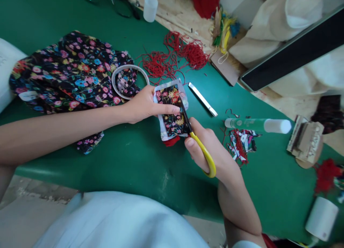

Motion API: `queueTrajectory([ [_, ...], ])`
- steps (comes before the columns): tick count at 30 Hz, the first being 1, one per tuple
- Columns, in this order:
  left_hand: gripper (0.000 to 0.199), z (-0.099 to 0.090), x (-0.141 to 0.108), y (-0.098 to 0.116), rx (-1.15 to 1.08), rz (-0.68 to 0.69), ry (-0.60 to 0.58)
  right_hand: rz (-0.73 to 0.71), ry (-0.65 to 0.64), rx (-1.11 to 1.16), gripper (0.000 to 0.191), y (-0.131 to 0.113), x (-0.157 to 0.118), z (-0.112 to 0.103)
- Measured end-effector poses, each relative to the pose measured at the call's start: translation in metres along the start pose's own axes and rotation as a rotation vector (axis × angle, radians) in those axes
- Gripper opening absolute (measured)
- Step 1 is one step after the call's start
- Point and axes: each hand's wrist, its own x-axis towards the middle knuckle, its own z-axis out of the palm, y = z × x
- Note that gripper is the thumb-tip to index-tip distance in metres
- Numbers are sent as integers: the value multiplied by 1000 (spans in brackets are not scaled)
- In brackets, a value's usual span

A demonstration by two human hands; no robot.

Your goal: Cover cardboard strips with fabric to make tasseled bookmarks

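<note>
My left hand [150,106] pinches a small rectangular piece of floral fabric [169,122], its thumb lying across the dark flowered face. White edging shows around the piece, and a bit of red peeks out below it. In my right hand [206,144] is a pair of scissors [205,153] with yellow handles. Their dark blades lie along the right edge of the fabric piece; whether they are parted is hard to make out. A larger dark floral cloth [72,72] spreads out to the left, with a white ring [114,79], like a tape roll, on it.
Red cords [172,58] lie tangled beyond my hands. A silver metal strip [202,99], a green glue stick tube [249,124] and fabric scraps [242,146] are to the right on the green table [129,169]. A white cup [150,8] stands at the back.
</note>
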Motion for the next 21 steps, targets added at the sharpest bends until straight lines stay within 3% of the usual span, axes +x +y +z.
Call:
queueTrajectory([
  [9,42,-3,0,-2,1,1,-18,14,42,170,69,2,1,12],
  [21,46,-4,0,-2,-20,-33,-35,47,62,237,71,6,-2,21],
])
